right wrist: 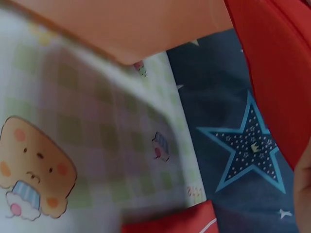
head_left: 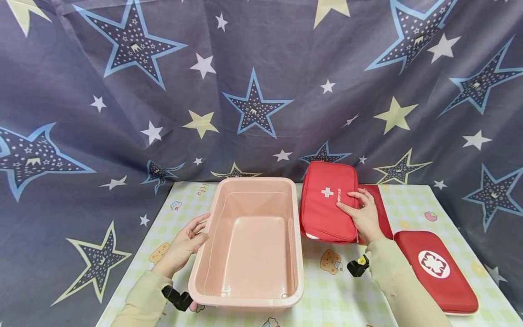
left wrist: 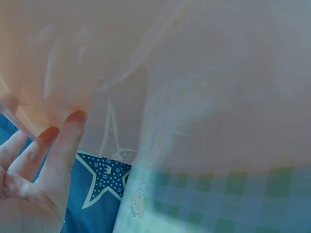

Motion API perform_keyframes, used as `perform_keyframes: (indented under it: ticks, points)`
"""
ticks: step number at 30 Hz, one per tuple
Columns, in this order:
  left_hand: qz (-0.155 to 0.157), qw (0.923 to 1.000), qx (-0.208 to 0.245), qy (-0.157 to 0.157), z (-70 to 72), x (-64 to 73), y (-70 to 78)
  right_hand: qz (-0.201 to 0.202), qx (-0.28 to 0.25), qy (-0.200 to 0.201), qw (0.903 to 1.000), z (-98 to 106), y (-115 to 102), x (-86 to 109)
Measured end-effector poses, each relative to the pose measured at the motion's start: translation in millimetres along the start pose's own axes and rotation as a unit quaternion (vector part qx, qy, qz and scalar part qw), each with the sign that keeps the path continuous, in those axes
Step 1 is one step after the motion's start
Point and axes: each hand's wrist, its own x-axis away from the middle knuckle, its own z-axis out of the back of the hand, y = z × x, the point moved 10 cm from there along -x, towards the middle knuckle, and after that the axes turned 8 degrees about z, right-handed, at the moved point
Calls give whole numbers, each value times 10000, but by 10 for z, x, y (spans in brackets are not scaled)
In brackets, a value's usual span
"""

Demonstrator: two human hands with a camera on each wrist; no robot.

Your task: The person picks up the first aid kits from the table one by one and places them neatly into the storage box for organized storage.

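Head view: clasping the red first-aid pouch point(head_left: 325, 218) in the right grip point(head_left: 366, 219), above the worktop point(head_left: 323, 299), just right of the pink basin point(head_left: 245, 301); touching its left side with a relaxed left grip point(head_left: 183, 245). Probably best to steady the basin, keeping the pouch clear of its rim.

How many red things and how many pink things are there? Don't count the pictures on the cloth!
Red: 3 (the first aid bag, a partly hidden flat thing, the case with a round white badge)
Pink: 1 (the tub)
Total: 4
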Motion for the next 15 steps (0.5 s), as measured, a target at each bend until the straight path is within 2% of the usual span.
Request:
perform_keyframes:
  ticks: [9, 15]
  points:
    - [-18, 10000, 25, 5, -1, -2, 5, -73, -62, -165, 9998, -97, -173, -26]
    - [-9, 10000, 68, 30, 0, 2, 0, 11, -21, -100, 9999, -62, -245, -55]
